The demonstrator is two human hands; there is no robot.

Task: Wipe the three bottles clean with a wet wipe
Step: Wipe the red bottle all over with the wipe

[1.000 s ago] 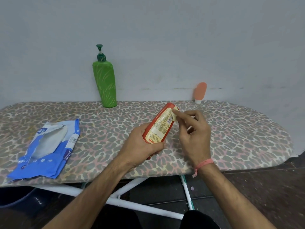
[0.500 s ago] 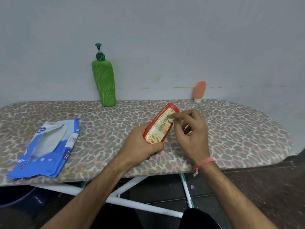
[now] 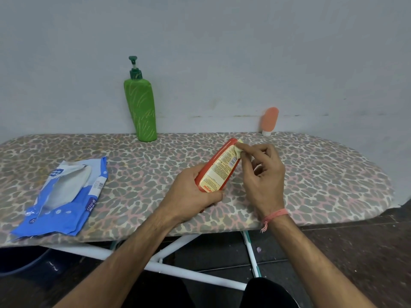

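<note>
My left hand point(image 3: 189, 194) grips the lower end of a red bottle point(image 3: 219, 167) with a cream label, tilted up and to the right above the board. My right hand point(image 3: 262, 172) pinches a small folded wet wipe point(image 3: 237, 150) and presses it against the bottle's upper end. A tall green pump bottle point(image 3: 140, 110) stands upright at the back by the wall. A small orange tube bottle point(image 3: 269, 121) with a white cap stands at the back right, cap down.
All of this is on an ironing board point(image 3: 322, 174) with a leopard-print cover, pushed against a grey wall. An opened blue wet-wipe pack point(image 3: 64, 196) lies at the left. The board's white legs point(image 3: 169, 247) and a dark floor show below.
My right hand with the wipe slid down the label a little, then back up to the bottle's top edge. The left hand has kept the bottle still.
</note>
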